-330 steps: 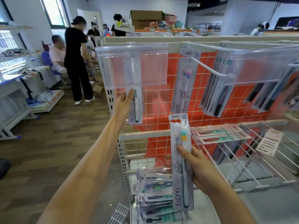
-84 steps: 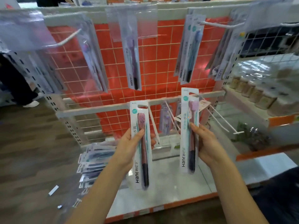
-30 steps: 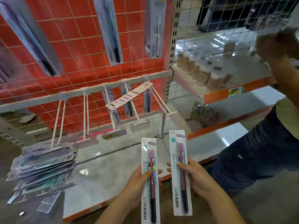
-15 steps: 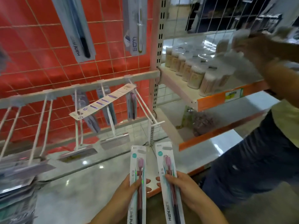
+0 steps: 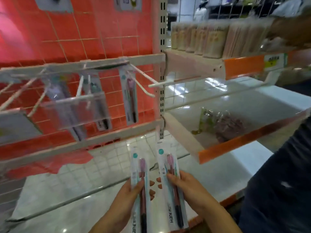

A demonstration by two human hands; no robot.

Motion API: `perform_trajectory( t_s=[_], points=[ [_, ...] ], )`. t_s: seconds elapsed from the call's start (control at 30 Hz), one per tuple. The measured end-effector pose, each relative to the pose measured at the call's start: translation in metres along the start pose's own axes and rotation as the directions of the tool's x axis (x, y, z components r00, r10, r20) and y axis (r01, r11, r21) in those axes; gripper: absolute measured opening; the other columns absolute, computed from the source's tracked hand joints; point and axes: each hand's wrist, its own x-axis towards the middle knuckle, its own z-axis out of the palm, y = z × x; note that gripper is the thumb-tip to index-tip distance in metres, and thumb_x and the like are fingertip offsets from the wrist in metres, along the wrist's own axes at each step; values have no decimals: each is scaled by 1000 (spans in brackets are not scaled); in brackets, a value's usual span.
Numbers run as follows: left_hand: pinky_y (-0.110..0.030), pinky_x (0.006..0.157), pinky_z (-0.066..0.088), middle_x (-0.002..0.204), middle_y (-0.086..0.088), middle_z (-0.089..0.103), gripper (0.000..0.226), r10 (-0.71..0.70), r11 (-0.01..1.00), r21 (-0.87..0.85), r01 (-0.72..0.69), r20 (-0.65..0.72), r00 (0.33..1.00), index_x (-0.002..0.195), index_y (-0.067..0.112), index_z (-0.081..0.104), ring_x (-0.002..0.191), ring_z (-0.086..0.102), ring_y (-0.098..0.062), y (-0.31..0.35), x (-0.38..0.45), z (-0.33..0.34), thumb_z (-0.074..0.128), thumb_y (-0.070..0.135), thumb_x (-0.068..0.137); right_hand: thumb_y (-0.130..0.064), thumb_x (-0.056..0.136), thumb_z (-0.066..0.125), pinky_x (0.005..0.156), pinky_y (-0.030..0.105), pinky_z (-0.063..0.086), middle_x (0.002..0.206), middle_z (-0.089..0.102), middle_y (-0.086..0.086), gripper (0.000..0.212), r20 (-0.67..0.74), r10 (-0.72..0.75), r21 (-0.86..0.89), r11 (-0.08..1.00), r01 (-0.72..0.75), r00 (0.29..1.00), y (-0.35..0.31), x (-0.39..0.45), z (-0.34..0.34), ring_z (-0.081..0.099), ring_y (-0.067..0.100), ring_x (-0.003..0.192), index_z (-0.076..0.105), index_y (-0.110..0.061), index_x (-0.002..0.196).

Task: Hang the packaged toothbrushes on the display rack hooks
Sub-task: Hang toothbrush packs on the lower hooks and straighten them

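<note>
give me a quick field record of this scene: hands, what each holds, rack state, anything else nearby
left hand: left hand grips left toothbrush pack, upright
right hand: right hand grips right toothbrush pack, upright
hung yet: neither pack; both are below the hooks
rack: white hook juts out bare near the post; hung toothbrush pack behind it on the red grid panel
beside rack: orange-edged shelf with a row of jars, blurred
other: second person at right

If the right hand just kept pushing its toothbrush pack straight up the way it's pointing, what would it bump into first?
Probably the cream lower crossbar of the display rack, just above the right hand's white toothbrush pack; depth is unclear, so it might pass in front.
</note>
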Motion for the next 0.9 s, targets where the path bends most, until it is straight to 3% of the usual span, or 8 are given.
perform_trajectory(
  t_s=[0.13, 0.27, 0.4, 0.47, 0.6, 0.7, 0.9],
  points=[
    [-40, 79, 56, 94, -11, 74, 33, 136, 991, 18, -136, -8, 991, 112, 16, 60, 88, 71, -29, -26, 27, -7, 56, 34, 84, -30, 92, 51, 84, 31, 56, 102, 73, 6, 31, 2, -157, 18, 987, 157, 988, 29, 38, -2, 70, 21, 96, 64, -10, 112],
    [-37, 74, 54, 78, -6, 72, 35, 237, 971, 20, -237, -24, 971, 107, 20, 60, 74, 70, -20, -44, 38, -7, 55, 38, 77, -36, 91, 51, 90, 43, 54, 107, 72, 7, 36, -12, -314, 6, 949, 314, 949, 52, 64, -8, 69, 24, 98, 60, -15, 119],
    [-29, 68, 55, 80, -1, 74, 27, 346, 938, 9, -346, 1, 938, 109, 23, 59, 75, 71, -15, -48, 32, -1, 53, 31, 85, -40, 90, 52, 89, 49, 53, 105, 72, 9, 35, -29, -443, 2, 896, 443, 896, 57, 68, -10, 69, 27, 96, 60, -20, 117],
    [-27, 65, 56, 82, -7, 73, 25, 377, 926, -31, -376, 4, 926, 112, 16, 59, 75, 71, -19, -45, 26, 2, 53, 25, 89, -45, 88, 52, 88, 47, 54, 106, 71, 6, 35, -14, -523, -23, 852, 523, 852, 49, 62, -7, 69, 25, 97, 61, -25, 116],
    [-28, 65, 57, 80, -9, 73, 34, 432, 901, -62, -429, 35, 901, 109, 10, 58, 73, 70, -21, -27, 9, 6, 55, 29, 81, -37, 86, 50, 71, 26, 58, 94, 73, 0, 26, -45, -717, -28, 697, 717, 695, 10, 41, 2, 71, 14, 84, 56, -22, 107],
    [-29, 64, 58, 85, -13, 73, 33, 488, 871, -83, -484, 36, 872, 105, 11, 60, 71, 70, -22, -13, 2, 4, 56, 27, 77, -36, 86, 50, 70, 27, 57, 95, 72, 0, 26, 28, -792, 9, 610, 792, 609, -22, 34, 10, 71, 17, 86, 54, -25, 108],
    [-28, 60, 57, 85, -18, 72, 36, 541, 831, -150, -536, -7, 841, 110, 8, 59, 67, 69, -25, -8, -10, -4, 56, 22, 76, -33, 92, 48, 71, 29, 58, 99, 71, -2, 19, 102, -824, 2, 560, 828, 557, -61, 41, 29, 71, 16, 90, 54, -27, 110]
  ],
)
